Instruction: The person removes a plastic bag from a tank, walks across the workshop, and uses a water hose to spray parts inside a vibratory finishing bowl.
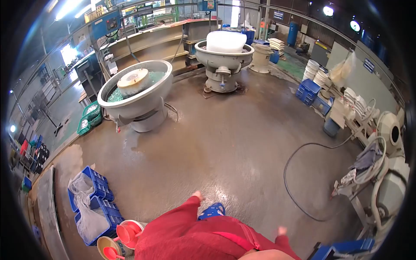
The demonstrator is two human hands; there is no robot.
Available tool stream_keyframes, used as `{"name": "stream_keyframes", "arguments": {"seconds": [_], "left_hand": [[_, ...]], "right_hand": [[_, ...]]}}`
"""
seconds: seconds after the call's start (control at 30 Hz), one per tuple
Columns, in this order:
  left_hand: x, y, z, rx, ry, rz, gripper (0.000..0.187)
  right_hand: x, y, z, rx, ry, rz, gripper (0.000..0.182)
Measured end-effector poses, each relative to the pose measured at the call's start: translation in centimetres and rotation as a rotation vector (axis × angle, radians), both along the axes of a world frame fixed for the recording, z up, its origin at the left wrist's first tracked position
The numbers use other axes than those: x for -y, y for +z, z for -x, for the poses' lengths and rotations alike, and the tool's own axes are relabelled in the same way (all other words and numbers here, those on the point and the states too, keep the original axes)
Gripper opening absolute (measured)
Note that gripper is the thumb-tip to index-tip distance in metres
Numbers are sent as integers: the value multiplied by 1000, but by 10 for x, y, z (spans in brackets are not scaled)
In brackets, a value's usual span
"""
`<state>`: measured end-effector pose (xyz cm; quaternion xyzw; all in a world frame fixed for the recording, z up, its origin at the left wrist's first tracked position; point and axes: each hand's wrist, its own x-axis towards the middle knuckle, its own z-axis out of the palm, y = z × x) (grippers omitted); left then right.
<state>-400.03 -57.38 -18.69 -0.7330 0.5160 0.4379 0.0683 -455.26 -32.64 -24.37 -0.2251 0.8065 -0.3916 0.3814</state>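
Observation:
My left hand [198,195] extends from a red sleeve above the wet floor, just beyond a blue patterned shoe [212,210]. It touches no object that I can see. My right hand [282,230] hangs at my other side, small and blurred, over the floor. The fingers of both hands are too indistinct to make out. Left of my body stand buckets [106,246] with red plastic scoops [125,234], beside blue crates [113,214] lined with clear plastic bags.
Ahead on the left is a round vibratory bowl [169,71] holding greenish pieces. Another bowl machine [223,58] stands farther back with a white mass on top. A black hose [286,169] curves across the floor at right, near machinery [390,173]. Green baskets [84,125] sit at left.

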Motion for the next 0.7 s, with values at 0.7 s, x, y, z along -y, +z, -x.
{"name": "stream_keyframes", "arguments": {"seconds": [0.7], "left_hand": [[726,62,313,40,-7,402,41]], "right_hand": [[593,18,172,-54,559,-674,57]]}}
